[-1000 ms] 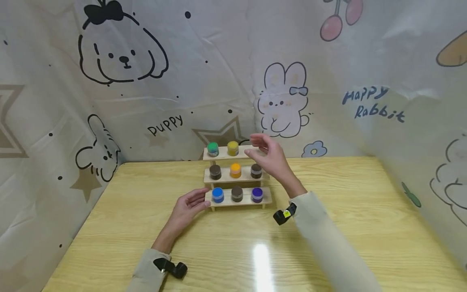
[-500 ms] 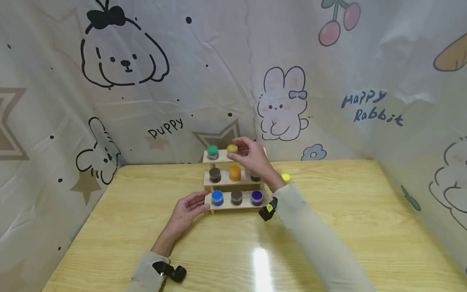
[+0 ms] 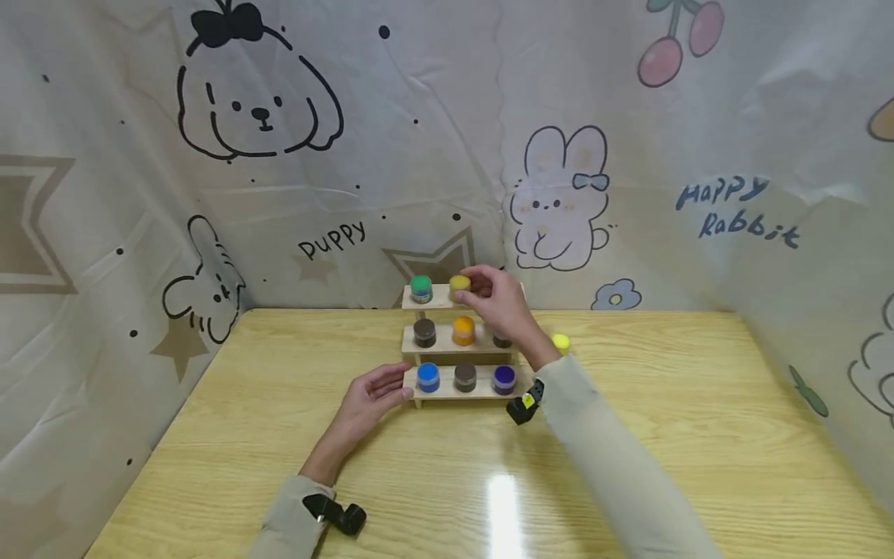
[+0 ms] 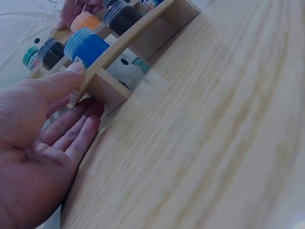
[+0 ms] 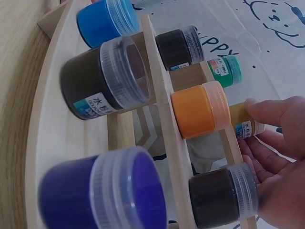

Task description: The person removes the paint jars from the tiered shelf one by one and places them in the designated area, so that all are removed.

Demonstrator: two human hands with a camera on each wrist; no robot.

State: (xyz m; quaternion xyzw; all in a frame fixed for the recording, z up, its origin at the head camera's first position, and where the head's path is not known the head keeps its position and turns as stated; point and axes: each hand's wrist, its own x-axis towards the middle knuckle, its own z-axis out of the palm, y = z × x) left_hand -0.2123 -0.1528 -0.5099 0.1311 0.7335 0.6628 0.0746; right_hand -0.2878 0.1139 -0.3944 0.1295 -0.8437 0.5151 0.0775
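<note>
A three-tier wooden stand holds several small paint jars with clear lids. My right hand pinches the dark yellow paint jar on the top tier, its thumb and fingers on either side, as the right wrist view shows. Beside it stands a green jar. My left hand holds the stand's left end at the lowest tier, thumb against the board and fingers by the leg. Blue, dark brown and purple jars fill that tier. An orange jar sits mid-tier between two dark ones.
A bright yellow lid or jar shows on the table right of the stand, partly behind my right forearm. The wood-grain table meets a printed cloth backdrop just behind the stand.
My right hand has moved left from the right end of the top tier to the dark yellow jar and taken hold of it. My left hand stays at the stand.
</note>
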